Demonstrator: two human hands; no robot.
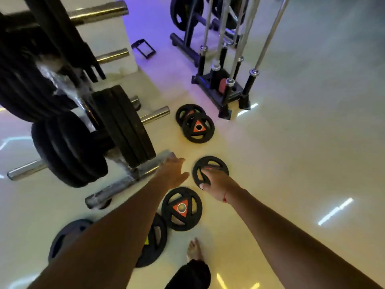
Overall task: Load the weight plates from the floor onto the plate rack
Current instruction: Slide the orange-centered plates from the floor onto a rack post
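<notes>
My right hand (216, 187) grips a small black weight plate (208, 165) through its slots, just right of centre. My left hand (171, 173) is stretched out beside it, fingers apart and holding nothing. On the floor lie a black plate with an orange triangle hub (183, 208), a pair of overlapping small plates (195, 126) further away, a plate with a yellow mark (154, 240) partly under my left arm, and a larger dark plate (66, 234). The plate rack (116, 122) stands on the left, with big black plates on its chrome pegs.
A barbell holder (227, 88) with several upright chrome bars stands at the back centre. Behind it is another plate tree (185, 15). My bare foot (194, 250) is near the bottom. The rack's base bar (125, 180) lies close to my left hand.
</notes>
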